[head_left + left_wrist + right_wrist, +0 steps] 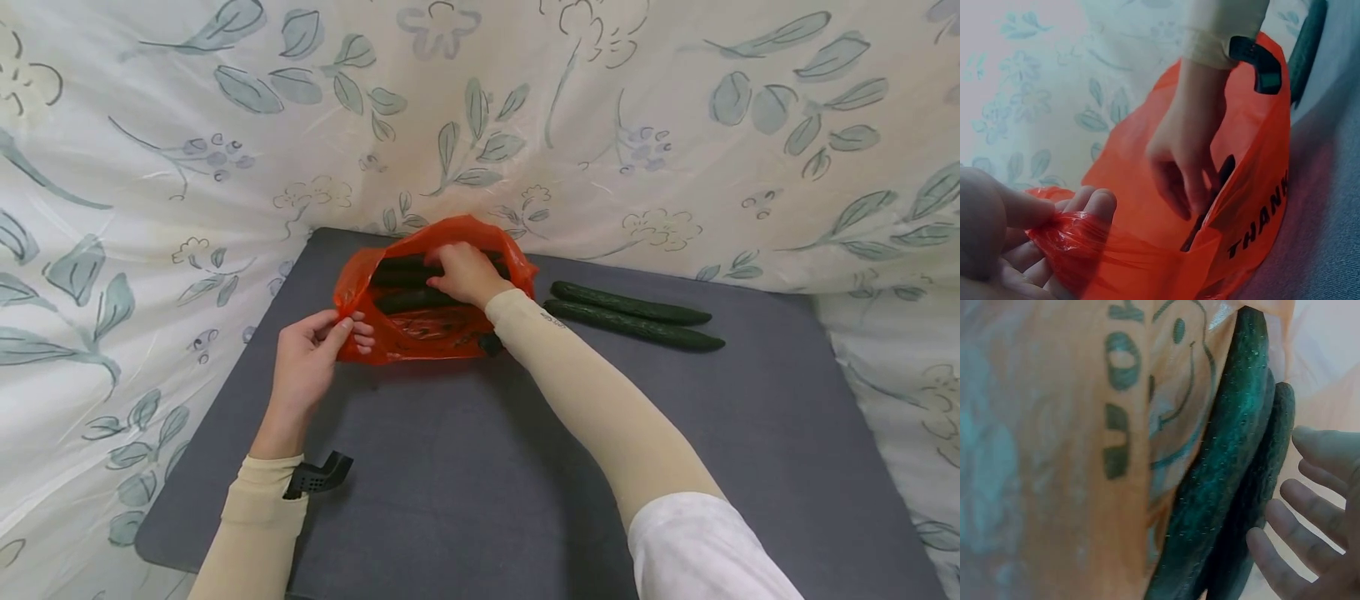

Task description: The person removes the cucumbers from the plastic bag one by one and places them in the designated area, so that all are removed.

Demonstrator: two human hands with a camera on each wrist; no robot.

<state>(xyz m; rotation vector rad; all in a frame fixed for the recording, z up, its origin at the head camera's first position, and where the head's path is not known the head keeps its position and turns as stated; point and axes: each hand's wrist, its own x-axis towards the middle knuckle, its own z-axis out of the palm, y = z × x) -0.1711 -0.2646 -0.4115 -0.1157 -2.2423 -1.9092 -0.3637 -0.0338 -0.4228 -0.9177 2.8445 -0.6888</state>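
Observation:
A red plastic bag (468, 227) lies with its mouth open at the back of the dark table. My left hand (309, 354) pinches the bag's gathered left edge, seen close up as crumpled film in the left wrist view. Inside the bag are several dark green cucumbers (405, 300), lying side by side. My right hand (467, 273) reaches into the bag's mouth. In the right wrist view its fingers (1300, 540) are spread and lightly bent beside the cucumbers (1222, 431), gripping none of them. The bag's wall hides part of the cucumbers.
Two more cucumbers (630, 302) lie side by side on the table (465, 467), right of the bag. A floral-patterned sheet (570, 142) hangs behind and along both sides of the table. Black camera mounts (322, 475) sit on the wrists.

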